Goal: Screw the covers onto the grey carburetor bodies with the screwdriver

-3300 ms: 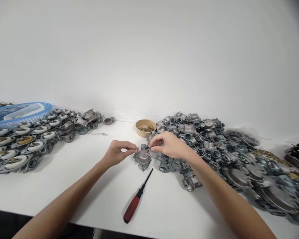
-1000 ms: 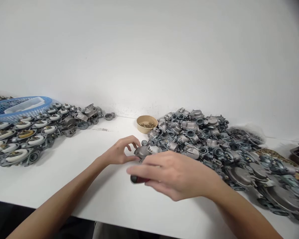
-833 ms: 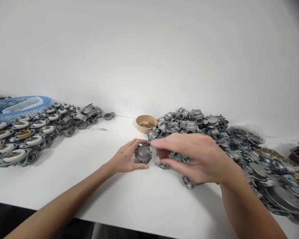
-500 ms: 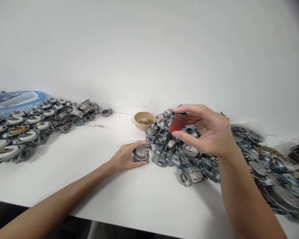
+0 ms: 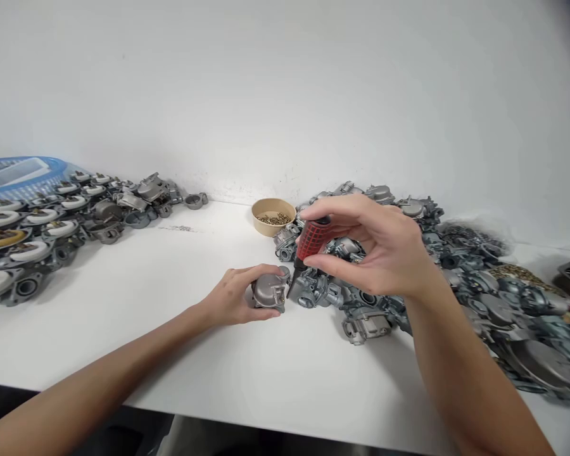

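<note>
Across the bench [image 5: 209, 367], the pile of metal parts [image 5: 368, 326] sits close on your right; give it room. Your left hand [image 5: 230, 297] curls round the metal housing [image 5: 268, 290], left of the pile; brace it firmly. Your right hand [image 5: 389, 253] grips the screwdriver [image 5: 312, 240], which leans; hold it straighter. Its tip [image 5: 291, 291] is just beside the housing, contact unclear; seat it squarely before applying force.

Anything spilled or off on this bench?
Tiny dark bits lie scattered on the white tabletop, back left, possibly spilled; too small to identify. One yellow curved piece sits among white ones in the left rows, a colour mismatch. The domed grey metal part in the left hand shows no obvious damage.
</note>
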### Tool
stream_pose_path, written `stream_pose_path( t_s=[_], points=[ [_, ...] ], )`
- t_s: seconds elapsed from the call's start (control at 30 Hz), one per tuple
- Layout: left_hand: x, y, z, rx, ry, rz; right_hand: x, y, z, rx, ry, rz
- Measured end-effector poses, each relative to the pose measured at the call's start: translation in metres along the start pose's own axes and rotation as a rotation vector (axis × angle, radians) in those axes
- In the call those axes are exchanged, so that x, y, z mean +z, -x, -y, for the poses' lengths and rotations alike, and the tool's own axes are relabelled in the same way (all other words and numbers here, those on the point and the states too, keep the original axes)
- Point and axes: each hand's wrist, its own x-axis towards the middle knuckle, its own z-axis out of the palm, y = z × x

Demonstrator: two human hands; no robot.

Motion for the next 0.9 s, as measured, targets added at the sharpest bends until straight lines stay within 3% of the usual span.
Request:
stream_pose_path(
  t_s=[0.4, 0.9],
  points=[
    [0.0004, 0.0005, 0.0007, 0.052, -0.029, -0.021, 0.0065, -0.0022, -0.0076, 0.011, 0.047, 0.06],
    [-0.0012, 0.001, 0.0006, 0.027, -0.046, 0.012, 0.0051, -0.0016, -0.0058, -0.001, 0.007, 0.014]
  ],
)
